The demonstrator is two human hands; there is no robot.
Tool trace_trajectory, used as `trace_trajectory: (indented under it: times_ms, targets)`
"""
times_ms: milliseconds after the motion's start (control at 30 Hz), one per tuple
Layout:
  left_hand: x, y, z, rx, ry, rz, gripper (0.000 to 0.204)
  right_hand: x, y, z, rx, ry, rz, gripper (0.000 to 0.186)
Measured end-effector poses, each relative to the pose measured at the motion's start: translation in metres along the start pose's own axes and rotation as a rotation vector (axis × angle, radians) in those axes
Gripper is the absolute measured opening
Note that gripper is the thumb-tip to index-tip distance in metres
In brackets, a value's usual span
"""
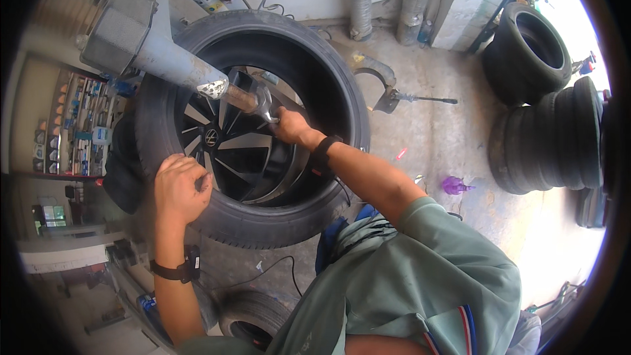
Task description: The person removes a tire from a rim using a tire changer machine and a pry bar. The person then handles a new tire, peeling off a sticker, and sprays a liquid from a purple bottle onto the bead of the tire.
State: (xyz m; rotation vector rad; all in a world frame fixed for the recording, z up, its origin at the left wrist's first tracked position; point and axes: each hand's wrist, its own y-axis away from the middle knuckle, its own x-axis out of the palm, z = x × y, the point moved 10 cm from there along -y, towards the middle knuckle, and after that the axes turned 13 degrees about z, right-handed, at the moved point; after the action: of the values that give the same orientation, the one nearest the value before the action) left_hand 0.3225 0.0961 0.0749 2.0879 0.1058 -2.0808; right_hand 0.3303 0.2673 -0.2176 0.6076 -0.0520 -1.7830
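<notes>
A large black tyre [282, 229] lies around an alloy wheel with black and silver spokes [246, 161]. Above the wheel hangs the grey arm of a tyre changer [174, 66], ending in a shiny curved mount head [263, 102]. My right hand [294, 127] reaches inside the tyre opening, its fingers closed at the tip of the mount head. The undersides of those fingers are hidden. On the tyre's near left sidewall sits my left hand [182, 187], fingers bent over the rubber. Both wrists wear black bands.
Loose tyres [529, 52] and a tyre stack [549, 135] stand at the right. A metal clamp-like arm [378, 82] and a purple object [455, 185] are on the floor. Another tyre [253, 312] lies below, near a black cable [292, 269]. A parts rack [82, 128] is at left.
</notes>
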Motion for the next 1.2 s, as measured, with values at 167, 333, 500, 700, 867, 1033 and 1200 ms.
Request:
trace_trajectory:
  times_ms: [167, 333, 500, 700, 867, 1033, 1200]
  targets:
    - [0.001, 0.0, 0.003, -0.036, -0.005, 0.035, 0.011, -0.008, -0.007, 0.006, -0.12, 0.147, 0.003, 0.034]
    - [-0.001, 0.003, 0.005, -0.027, -0.011, 0.008, 0.011, -0.013, -0.005, 0.012, -0.199, 0.231, 0.028, 0.042]
    - [-0.002, 0.01, 0.005, -0.006, -0.016, -0.01, 0.012, -0.029, 0.003, 0.016, -0.181, 0.252, 0.088, 0.037]
    - [-0.002, 0.006, 0.003, -0.011, 0.006, -0.016, 0.013, -0.067, 0.005, -0.006, -0.141, 0.244, 0.101, 0.041]
    - [-0.002, 0.004, 0.001, -0.01, -0.004, -0.011, 0.012, -0.108, 0.007, -0.022, -0.117, 0.292, 0.109, 0.051]
    - [-0.003, 0.0, -0.001, -0.02, -0.012, -0.01, 0.013, -0.155, 0.009, -0.035, -0.12, 0.356, 0.117, 0.052]
    - [0.002, -0.003, -0.001, -0.003, -0.021, 0.015, 0.013, -0.194, 0.019, -0.063, -0.05, 0.289, 0.059, 0.053]
